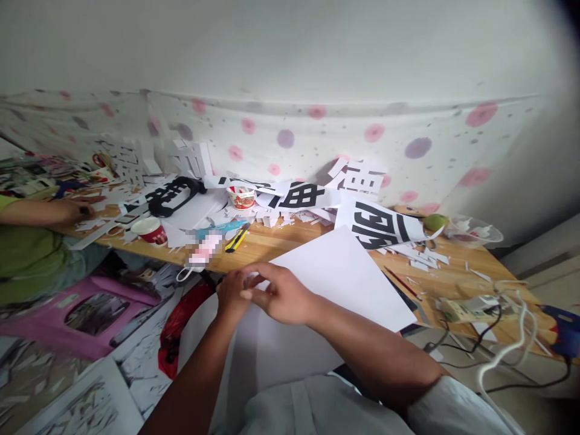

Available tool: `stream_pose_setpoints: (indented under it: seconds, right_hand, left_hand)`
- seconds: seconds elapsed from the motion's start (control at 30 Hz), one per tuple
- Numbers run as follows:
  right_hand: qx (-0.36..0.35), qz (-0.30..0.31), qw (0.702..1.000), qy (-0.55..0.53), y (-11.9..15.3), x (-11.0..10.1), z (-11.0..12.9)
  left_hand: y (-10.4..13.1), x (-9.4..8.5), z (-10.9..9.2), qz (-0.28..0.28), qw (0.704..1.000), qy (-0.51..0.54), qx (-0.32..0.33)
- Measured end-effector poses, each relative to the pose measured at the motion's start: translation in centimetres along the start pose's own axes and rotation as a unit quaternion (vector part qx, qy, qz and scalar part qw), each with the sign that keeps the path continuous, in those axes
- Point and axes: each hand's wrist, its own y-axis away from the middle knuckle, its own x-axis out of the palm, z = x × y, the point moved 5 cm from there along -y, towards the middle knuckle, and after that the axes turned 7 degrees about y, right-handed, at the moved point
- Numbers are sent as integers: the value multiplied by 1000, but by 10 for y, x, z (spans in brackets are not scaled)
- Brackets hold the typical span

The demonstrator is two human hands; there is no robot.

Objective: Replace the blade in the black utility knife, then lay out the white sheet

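My left hand [232, 294] and my right hand [286, 294] meet above the near edge of the table. The right fingers curl toward the thumb in a pinch at the left hand. Curled too, the left hand has its fingers partly covered; anything small between the hands is too hidden to name. Beneath and beyond them a large white sheet [335, 272] lies on the table and hangs over its edge. A yellow-black utility knife [237, 238] and a light blue tool [220, 229] lie just past my hands, beside a blurred pink item with a white loop [205, 251].
Printed character sheets [385, 225], paper scraps, a paper bowl [241, 197] and a red cup [154, 231] fill the back. At right are a pencil [403, 284], a power strip [471, 307], cables and a blue glue gun [564, 329]. A co-worker's arm [49, 212] reaches in left, above a pink stool [81, 314].
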Motion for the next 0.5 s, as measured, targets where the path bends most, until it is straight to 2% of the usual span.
stream_pose_setpoints:
  seconds: [0.03, 0.07, 0.13, 0.17, 0.23, 0.27, 0.33, 0.37, 0.43, 0.5]
  right_hand:
    - [-32, -14, 995, 92, 16, -14, -1]
    - [-48, -56, 982, 176, 32, -33, -4]
    - [-28, -141, 933, 331, 62, -73, -14]
    - [-3, -183, 897, 404, 78, -93, -20]
    - [91, -257, 823, 498, 109, -133, -32]
    - [145, -272, 803, 510, 123, -149, -39]
    - [258, -273, 798, 471, 150, -175, -55]
    - [298, -269, 805, 438, 161, -183, -63]
    - [321, -279, 831, 358, 176, -195, -77]
    - [299, -312, 862, 267, 181, -204, -90]
  left_hand:
    - [3, -2, 7, -7, 1000, 0, -16]
    - [5, -5, 13, -17, 999, 5, -31]
    - [6, -15, 21, -36, 998, 34, -46]
    - [6, -22, 23, -45, 996, 55, -47]
    - [5, -38, 22, -61, 993, 90, -44]
    - [7, -47, 19, -70, 992, 97, -41]
    - [12, -68, 10, -81, 992, 87, -33]
    - [16, -78, 3, -84, 994, 72, -24]
    - [24, -99, -16, -83, 996, 36, 8]
    - [34, -119, -37, -99, 994, 10, 44]
